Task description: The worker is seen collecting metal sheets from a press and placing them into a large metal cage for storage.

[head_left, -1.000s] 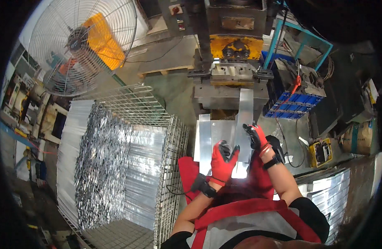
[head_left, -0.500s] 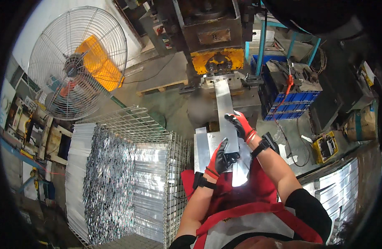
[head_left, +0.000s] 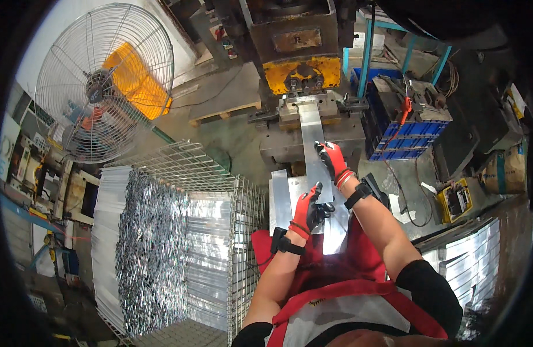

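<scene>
A long flat metal strip (head_left: 314,139) reaches from my hands to the die (head_left: 308,109) of a press, with its far end on the die. My right hand (head_left: 334,161), in a red and black glove, grips the strip's right edge about midway along. At the near end my left hand (head_left: 307,211), gloved alike, is closed on the strip, thumb on top and fingers partly hidden beneath. Below it, more metal strips (head_left: 282,194) lie on a light surface before me, one of them (head_left: 335,234) shining by my lap.
A wire cage (head_left: 248,225) full of stacked metal strips (head_left: 153,248) stands at the left, a large fan (head_left: 96,92) behind it. Blue crates (head_left: 402,141) bearing metal parts are right of the press (head_left: 298,40). A yellow basket (head_left: 455,201) sits further right.
Both hands and the strip have shifted slightly away from me, toward the press. My grip on the strip stays. The whole view has also moved a little.
</scene>
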Demonstrator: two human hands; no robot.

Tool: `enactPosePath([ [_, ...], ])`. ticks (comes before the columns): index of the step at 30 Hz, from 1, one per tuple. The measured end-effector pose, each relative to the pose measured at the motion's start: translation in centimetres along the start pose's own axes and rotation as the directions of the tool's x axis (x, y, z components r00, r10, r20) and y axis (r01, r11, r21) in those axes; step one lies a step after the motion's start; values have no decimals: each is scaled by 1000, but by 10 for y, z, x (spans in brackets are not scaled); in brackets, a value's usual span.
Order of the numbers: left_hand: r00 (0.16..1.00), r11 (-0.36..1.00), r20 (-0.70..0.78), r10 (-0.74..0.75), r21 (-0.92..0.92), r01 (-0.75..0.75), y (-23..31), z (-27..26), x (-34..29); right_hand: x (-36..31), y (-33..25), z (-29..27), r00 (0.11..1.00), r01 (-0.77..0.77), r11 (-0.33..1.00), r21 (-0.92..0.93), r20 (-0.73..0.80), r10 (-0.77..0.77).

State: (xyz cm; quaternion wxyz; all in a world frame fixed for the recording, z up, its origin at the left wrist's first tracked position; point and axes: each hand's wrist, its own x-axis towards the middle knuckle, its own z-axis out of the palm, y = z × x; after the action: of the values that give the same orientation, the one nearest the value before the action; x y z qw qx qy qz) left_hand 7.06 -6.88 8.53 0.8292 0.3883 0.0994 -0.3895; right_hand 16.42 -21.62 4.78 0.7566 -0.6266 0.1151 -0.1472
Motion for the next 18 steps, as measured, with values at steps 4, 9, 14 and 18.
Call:
enactPosePath([
  [4, 1000, 999, 17, 14, 28, -15, -2, -8, 2, -4, -5, 1, 998, -59, 998, -34, 14, 60],
  [9, 997, 998, 64, 43, -44, -40, -7, -11, 5, -1, -2, -2, 999, -24, 999, 30, 29, 23],
  [14, 999, 1000, -32, 20, -9, -21, -2, -2, 0, -11, -15, 1, 998, -52, 996, -70, 18, 53],
  [18, 1000, 1000, -22, -21, 22, 22, 0, 3, 0, -2, -4, -8, 997, -83, 997, 10, 0, 83],
])
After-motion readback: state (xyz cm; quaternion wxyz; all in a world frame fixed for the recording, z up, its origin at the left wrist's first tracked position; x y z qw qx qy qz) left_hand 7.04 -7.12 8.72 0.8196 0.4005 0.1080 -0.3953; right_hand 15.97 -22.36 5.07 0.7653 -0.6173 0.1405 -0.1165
